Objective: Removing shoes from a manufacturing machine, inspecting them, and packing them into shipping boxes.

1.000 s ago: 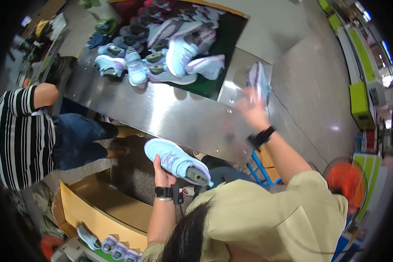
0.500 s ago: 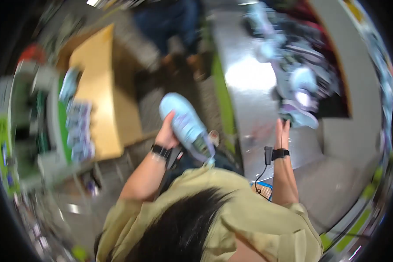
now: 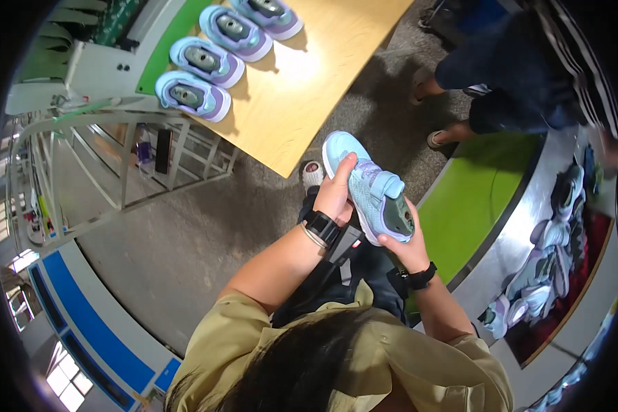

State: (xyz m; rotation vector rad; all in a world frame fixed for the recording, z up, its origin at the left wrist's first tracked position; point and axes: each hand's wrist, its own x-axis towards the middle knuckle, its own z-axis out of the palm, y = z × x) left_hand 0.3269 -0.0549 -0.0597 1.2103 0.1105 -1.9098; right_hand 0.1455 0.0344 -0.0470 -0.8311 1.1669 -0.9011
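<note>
- On the far left I see a metal frame (image 3: 123,165) with a dark flat thing (image 3: 163,151) by its bars. I can't tell what that is.
- Next comes the wooden table (image 3: 309,75) with a row of four shoes (image 3: 235,34) on it. The top shoe is cut off by the edge of my view.
- My left hand (image 3: 333,199) holds the front half of the blue shoe (image 3: 367,185), with the thumb on top. Its other fingers are mostly hidden under the shoe.
- The blue shoe is up in the air in front of me, tilted, with its toe toward the wooden table. I can't see its bottom.
- My right hand (image 3: 410,247) grips the heel. This is new: it is no longer away by the pile, so I think two hands now keep the shoe steady. I have also turned toward the row.
- Farther right, a co-worker (image 3: 508,89) stands, cut off at the top.
- At the far right, a pile of shoes (image 3: 535,275) sits by the metal table (image 3: 508,240). They overlap, so I can't count them.
</note>
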